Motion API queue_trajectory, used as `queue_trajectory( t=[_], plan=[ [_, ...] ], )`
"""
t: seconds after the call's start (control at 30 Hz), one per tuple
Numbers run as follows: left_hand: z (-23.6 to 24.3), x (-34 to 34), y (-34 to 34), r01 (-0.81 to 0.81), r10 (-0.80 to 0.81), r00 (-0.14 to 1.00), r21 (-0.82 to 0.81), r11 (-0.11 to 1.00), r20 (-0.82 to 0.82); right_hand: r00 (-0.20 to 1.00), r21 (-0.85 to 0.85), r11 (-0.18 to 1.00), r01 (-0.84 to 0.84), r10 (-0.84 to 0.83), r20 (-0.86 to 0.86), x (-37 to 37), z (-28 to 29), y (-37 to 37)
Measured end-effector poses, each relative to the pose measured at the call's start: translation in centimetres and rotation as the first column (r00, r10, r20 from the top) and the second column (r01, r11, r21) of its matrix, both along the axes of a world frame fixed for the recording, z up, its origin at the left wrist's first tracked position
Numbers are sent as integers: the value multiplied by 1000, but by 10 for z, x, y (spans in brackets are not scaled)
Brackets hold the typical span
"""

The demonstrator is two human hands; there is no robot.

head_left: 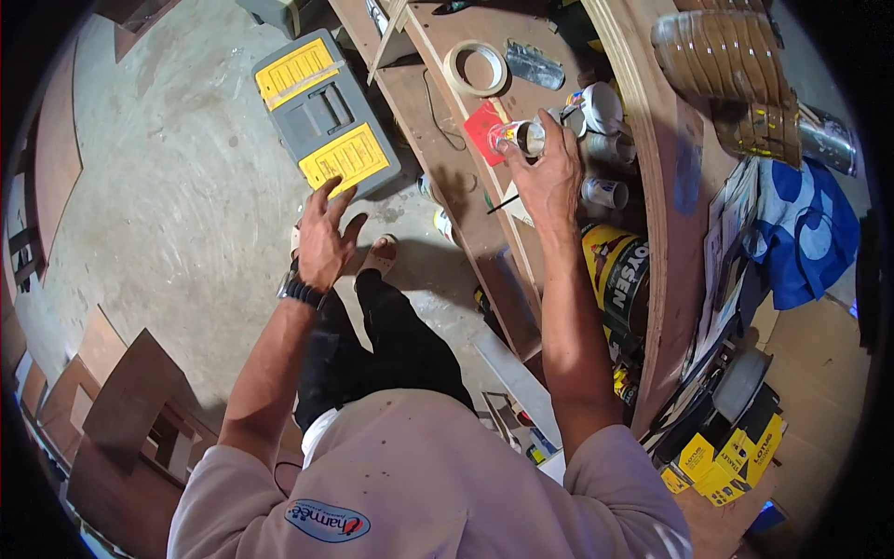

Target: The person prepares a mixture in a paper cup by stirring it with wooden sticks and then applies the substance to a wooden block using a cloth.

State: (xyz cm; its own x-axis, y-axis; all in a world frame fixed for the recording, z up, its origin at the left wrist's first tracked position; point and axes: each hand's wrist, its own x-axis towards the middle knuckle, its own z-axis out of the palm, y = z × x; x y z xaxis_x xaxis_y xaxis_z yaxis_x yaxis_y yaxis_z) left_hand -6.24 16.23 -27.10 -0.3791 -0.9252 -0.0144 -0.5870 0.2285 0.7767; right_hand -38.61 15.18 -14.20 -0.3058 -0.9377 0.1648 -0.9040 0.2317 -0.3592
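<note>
My right hand (548, 175) is over the wooden workbench shelf, its thumb and fingers closed around a small open-topped can (509, 139). The can is tilted, and I cannot make out what is inside. Just beside it lies a flat red piece (481, 127) that looks like a plastic spreader, partly covered by the can. Nearer to me, a thin dark stick (503, 204) shows by my right wrist. My left hand (326, 240) hangs with fingers apart and nothing in it, above the floor by the near end of a grey and yellow toolbox (328, 110).
On the shelf (438, 102) lie a roll of masking tape (475, 68) and a dark flat scraper-like piece (535, 64). Several small cans and cups (605, 193) stand right of my hand, with a large paint can (615, 279) below. Cut wooden panels (130, 410) lean at left.
</note>
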Motion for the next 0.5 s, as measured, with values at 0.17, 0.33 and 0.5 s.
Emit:
queue_trajectory(
  t=[0.17, 0.33, 0.5],
  plan=[
    [-18, 54, -3, -47, 45, 999, 60, 997, 24, 998, -57, 997, 44, -41, 52, -10, -16, -3],
    [-22, 105, -12, -95, 87, 993, 98, 991, 84, 992, -184, 978, 96, -79, 98, -10, 3, -43],
    [-33, 160, -20, -144, 124, 984, 158, 977, 130, 958, -150, 947, 283, -271, 95, -10, 17, -126]
  ],
)
